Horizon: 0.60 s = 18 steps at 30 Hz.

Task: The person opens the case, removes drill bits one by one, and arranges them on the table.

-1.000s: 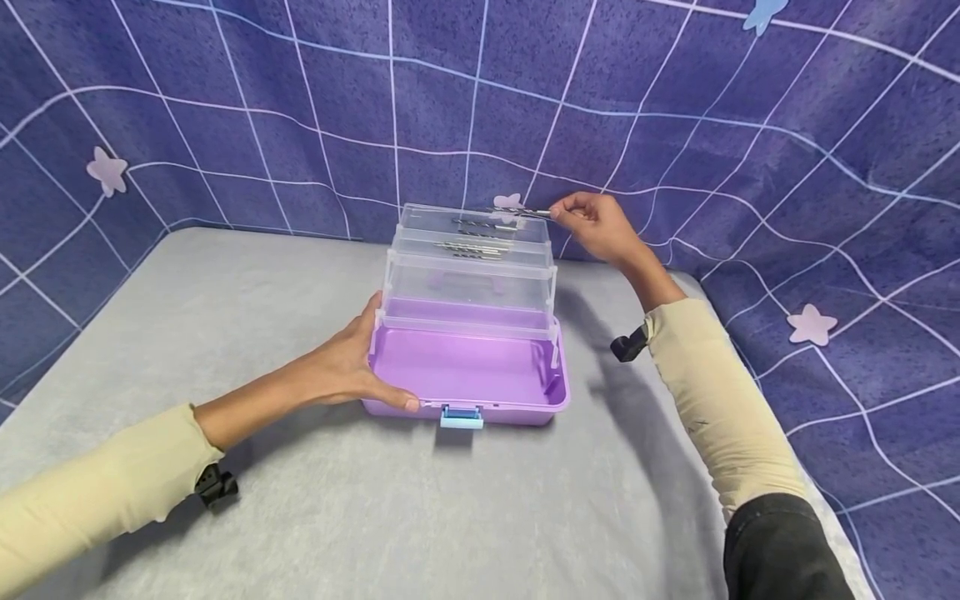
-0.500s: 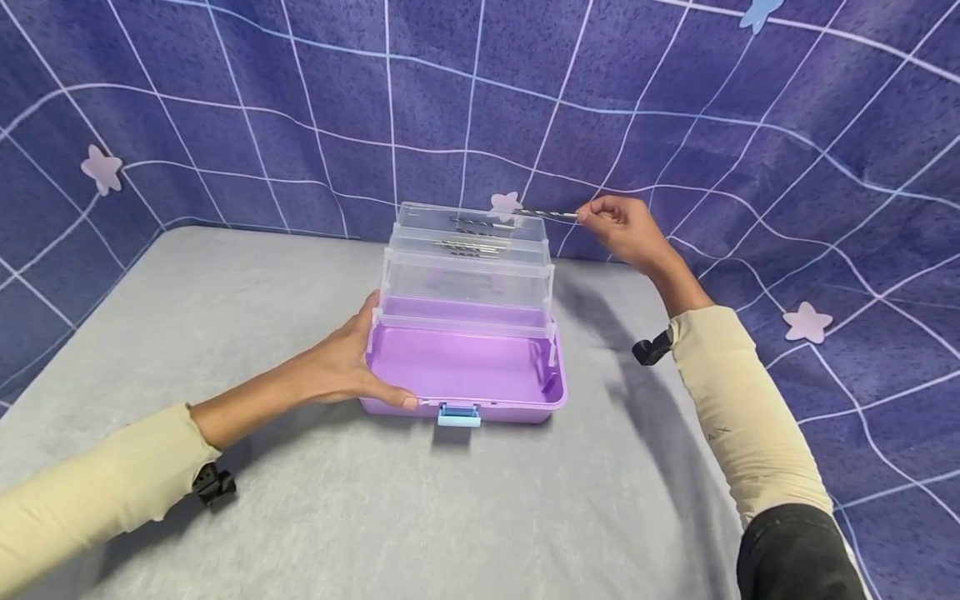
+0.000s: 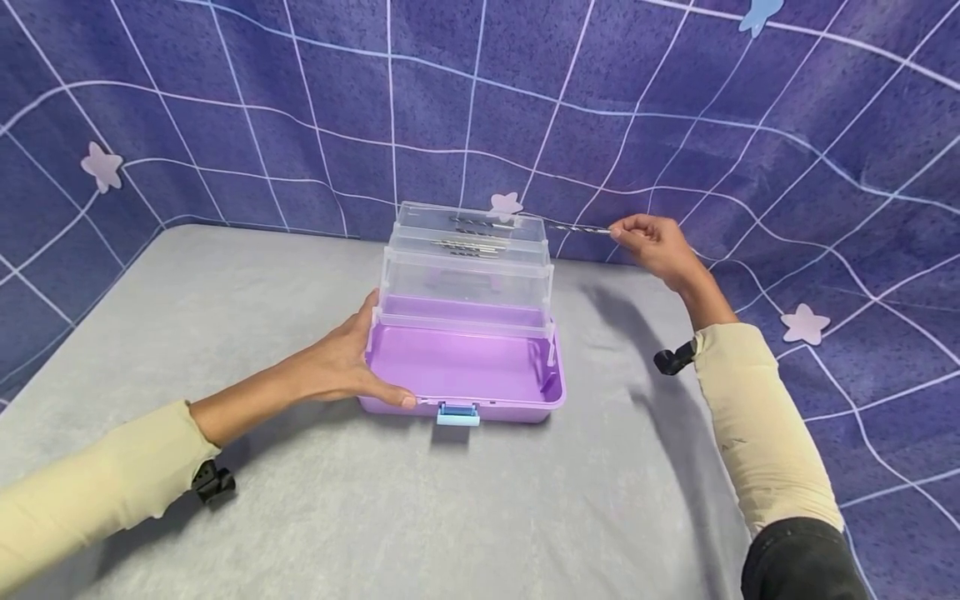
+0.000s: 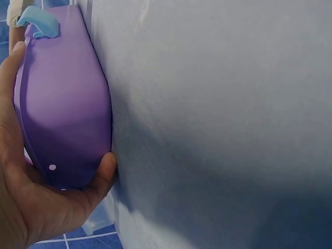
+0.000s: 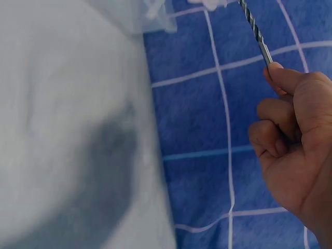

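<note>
A purple toolbox (image 3: 465,367) stands on the table with its clear tiered trays (image 3: 468,283) raised at the back. My left hand (image 3: 348,358) grips its left end, thumb along the front rim; in the left wrist view a finger curls round the lower side of the purple wall (image 4: 67,104). Between thumb and fingertip, my right hand (image 3: 656,250) pinches the shank of a dark spiral drill bit (image 3: 577,228), held level to the right of the trays. The bit (image 5: 254,26) points away from the hand in the right wrist view. More drill bits (image 3: 472,248) lie in the upper trays.
A light blue latch (image 3: 458,414) hangs at the box front. Grey cloth covers the table (image 3: 480,517). Behind and to the right rises a blue grid-patterned curtain (image 3: 465,108) with star shapes on it.
Holding the drill bit, my right hand has moved right and slightly down, drawing the bit away from the top tray. My left hand stays on the toolbox.
</note>
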Motion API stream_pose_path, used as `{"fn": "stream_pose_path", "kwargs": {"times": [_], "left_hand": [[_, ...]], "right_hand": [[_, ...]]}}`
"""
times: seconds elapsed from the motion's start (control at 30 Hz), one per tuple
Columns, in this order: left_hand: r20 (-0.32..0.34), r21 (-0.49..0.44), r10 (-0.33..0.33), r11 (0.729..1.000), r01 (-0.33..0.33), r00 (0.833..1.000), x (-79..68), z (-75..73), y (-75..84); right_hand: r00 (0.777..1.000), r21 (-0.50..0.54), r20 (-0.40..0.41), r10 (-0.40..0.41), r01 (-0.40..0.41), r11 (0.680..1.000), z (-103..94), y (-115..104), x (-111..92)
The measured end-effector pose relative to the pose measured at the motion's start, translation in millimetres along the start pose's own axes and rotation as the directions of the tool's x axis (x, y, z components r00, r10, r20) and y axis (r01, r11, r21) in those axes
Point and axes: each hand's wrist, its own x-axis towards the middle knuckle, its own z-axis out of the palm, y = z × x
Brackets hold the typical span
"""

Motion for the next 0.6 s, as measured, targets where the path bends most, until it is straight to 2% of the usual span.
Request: {"fn": "stream_pose_path", "kwargs": {"times": [0.33, 0.43, 0.6], "left_hand": [[0.002, -0.041, 0.022, 0.999, -0.022, 1.0, -2.2, -2.2, 1.5], [0.003, -0.069, 0.037, 0.997, -0.036, 0.999, -1.0, -1.5, -0.1], [0.007, -0.102, 0.064, 0.993, -0.063, 0.998, 1.3, -0.5, -1.7]], "right_hand": [[0.993, -0.018, 0.064, 0.104, -0.103, 0.995, -8.3, 58.5, -6.1], [0.99, -0.107, 0.062, 0.126, -0.119, 0.987, -6.9, 71.8, -11.3], [0.988, -0.279, 0.028, 0.154, -0.14, 0.95, -5.3, 84.6, -21.7]]}}
